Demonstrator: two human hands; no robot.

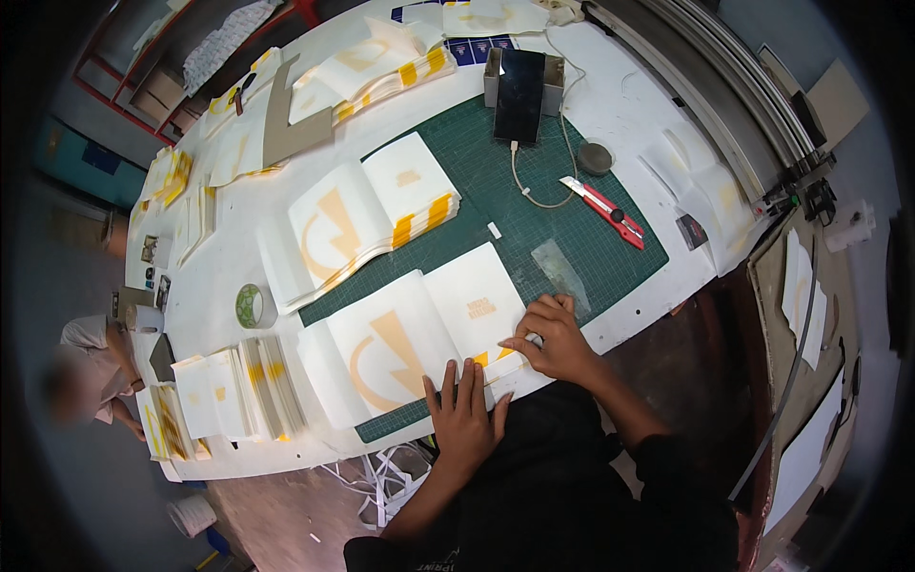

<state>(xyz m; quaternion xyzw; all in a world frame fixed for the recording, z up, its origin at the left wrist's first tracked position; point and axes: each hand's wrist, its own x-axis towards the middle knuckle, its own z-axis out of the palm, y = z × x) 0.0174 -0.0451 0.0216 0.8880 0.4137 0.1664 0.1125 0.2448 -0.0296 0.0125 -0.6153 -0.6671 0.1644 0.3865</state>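
Observation:
A white printed sheet (419, 329) with a pale orange emblem and an orange-yellow band along its near edge lies on the green cutting mat (477, 224). My left hand (465, 418) rests on that near edge, fingers stretched out and fairly flat. At the sheet's near right corner, my right hand (553, 341) has its fingers curled and pinched together; a small pale bit shows by the thumb, too small to name. A narrow white strip (505, 368) runs along the edge between both hands. Just beyond the right hand lies a clear plastic piece (560, 272).
A red utility knife (608, 214) lies on the mat. Behind are a stack of similar sheets (329, 224), a phone (519, 91) on a cable and a round grey tin (595, 158). A tape roll (255, 306) and bundles (257, 377) stand left. Another person (95, 357) is at far left.

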